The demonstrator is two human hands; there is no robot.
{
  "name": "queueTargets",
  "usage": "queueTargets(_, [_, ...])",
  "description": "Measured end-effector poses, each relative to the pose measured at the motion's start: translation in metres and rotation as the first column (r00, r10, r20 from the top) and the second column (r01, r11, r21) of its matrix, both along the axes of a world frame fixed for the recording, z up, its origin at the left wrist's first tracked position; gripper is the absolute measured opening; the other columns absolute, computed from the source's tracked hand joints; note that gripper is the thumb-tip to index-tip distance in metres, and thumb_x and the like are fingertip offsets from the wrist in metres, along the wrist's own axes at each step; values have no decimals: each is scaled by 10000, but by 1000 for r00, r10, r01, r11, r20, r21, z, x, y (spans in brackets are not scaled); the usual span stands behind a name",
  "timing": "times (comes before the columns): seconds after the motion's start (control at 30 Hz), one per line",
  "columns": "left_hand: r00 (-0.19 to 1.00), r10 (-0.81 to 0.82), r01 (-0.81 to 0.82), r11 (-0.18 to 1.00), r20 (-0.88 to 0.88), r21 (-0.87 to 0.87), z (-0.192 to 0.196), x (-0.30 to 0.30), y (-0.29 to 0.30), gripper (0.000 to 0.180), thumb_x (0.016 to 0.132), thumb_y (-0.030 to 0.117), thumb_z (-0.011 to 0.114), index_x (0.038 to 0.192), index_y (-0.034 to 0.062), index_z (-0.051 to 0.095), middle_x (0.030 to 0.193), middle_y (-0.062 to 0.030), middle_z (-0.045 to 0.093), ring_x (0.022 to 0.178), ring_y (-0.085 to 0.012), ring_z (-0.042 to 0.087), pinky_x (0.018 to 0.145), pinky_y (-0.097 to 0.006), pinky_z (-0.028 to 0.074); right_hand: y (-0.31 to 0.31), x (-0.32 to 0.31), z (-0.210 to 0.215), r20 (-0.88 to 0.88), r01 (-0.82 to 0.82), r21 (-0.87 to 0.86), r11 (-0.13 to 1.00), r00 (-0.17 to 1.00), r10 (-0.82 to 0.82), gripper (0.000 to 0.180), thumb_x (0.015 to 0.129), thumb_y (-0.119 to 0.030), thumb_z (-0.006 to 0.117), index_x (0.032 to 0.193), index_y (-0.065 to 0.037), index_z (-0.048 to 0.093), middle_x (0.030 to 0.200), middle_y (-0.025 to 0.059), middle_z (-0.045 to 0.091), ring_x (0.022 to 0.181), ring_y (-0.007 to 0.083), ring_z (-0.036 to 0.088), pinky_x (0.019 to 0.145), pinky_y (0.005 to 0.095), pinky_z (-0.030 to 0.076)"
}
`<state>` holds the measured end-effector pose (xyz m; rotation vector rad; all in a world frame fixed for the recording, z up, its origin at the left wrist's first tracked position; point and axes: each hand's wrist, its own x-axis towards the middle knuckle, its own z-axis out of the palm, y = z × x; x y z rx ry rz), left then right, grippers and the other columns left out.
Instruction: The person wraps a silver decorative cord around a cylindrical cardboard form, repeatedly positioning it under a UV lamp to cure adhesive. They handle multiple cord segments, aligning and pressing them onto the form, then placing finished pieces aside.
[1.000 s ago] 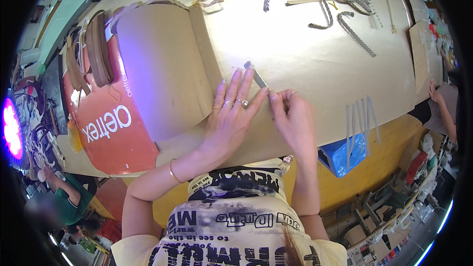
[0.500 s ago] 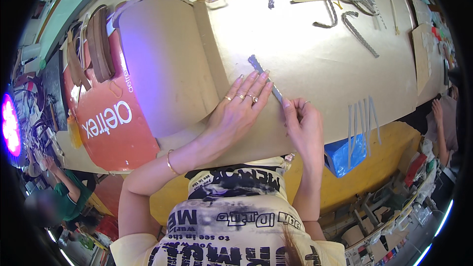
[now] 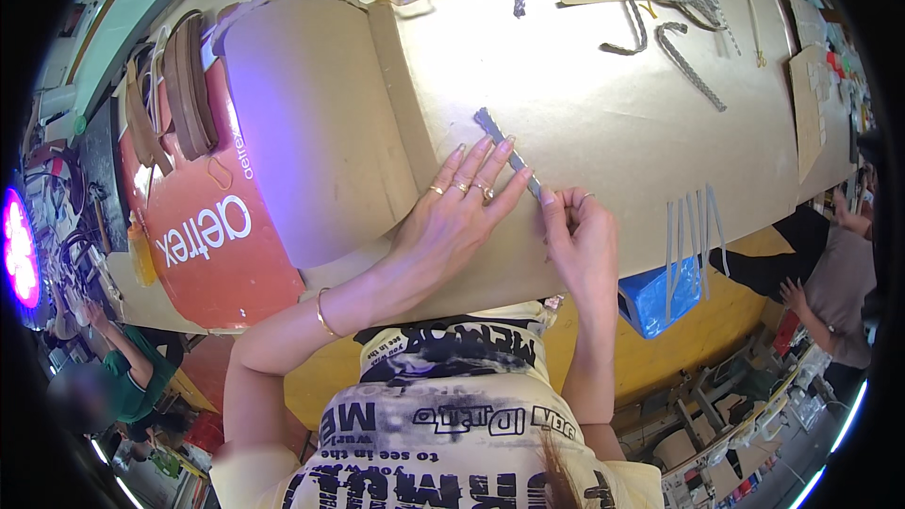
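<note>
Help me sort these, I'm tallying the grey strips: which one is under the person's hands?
The short grey strip lying slantwise on the brown table: the left hand presses it flat and the right hand grips its near end. The others lie untouched, at the far edge or overhanging the near one.

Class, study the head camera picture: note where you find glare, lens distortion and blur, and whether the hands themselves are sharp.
Head view: the table edges bow toward the dark round rim, a fisheye effect; a magenta flare glows at the left rim and a violet tint washes the curved cardboard sheet; the left hand, right hand and grey strip are sharp and evenly lit; a person at lower left is blurred.
</note>
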<state>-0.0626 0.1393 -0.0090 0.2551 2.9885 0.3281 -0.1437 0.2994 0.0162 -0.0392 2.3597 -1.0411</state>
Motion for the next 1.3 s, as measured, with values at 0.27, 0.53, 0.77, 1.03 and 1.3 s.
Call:
queueTargets(0.27, [1000,14,-14,1000,-5,2,1,-1,7,695,847,80,558,1498,212,350,1538,-245,282,1395,-420,341,1160,-514,267,-3,4,0,-79,1,14,1000,997,0,260,933,-186,630,782,25,629,518,129,537,432,217,499,477,367,393])
queueTargets(0.53, [1000,5,-5,1000,-12,-10,1,-1,9,710,844,80,557,1503,255,357,1529,-265,290,1373,-434,371,1158,-514,269,17,10,12,-38,-16,172,985,999,23,284,942,-208,636,788,30,627,536,123,550,451,201,488,487,350,403])
queueTargets(0.77, [1000,-2,2,1000,-9,-24,1,-2,9,726,836,67,554,1504,281,364,1522,-275,299,1382,-435,356,1162,-510,256,32,13,10,-29,16,52,999,999,-15,281,955,-201,621,813,41,628,540,75,525,476,133,440,474,334,363])
queueTargets(1.03, [998,55,-61,982,41,180,-1,0,8,685,865,100,610,1497,204,365,1541,-274,263,1414,-468,276,1164,-531,232,37,9,5,92,77,-22,997,993,-75,292,959,-203,612,783,29,612,519,60,476,465,135,392,467,325,342])
queueTargets(1.3, [1000,30,-28,975,-6,220,-3,10,9,560,816,96,651,1354,101,497,1568,-221,245,1452,-397,239,1150,-557,250,29,7,14,-15,-24,105,994,1000,26,351,960,-272,618,765,18,600,527,118,509,465,222,483,491,369,380])
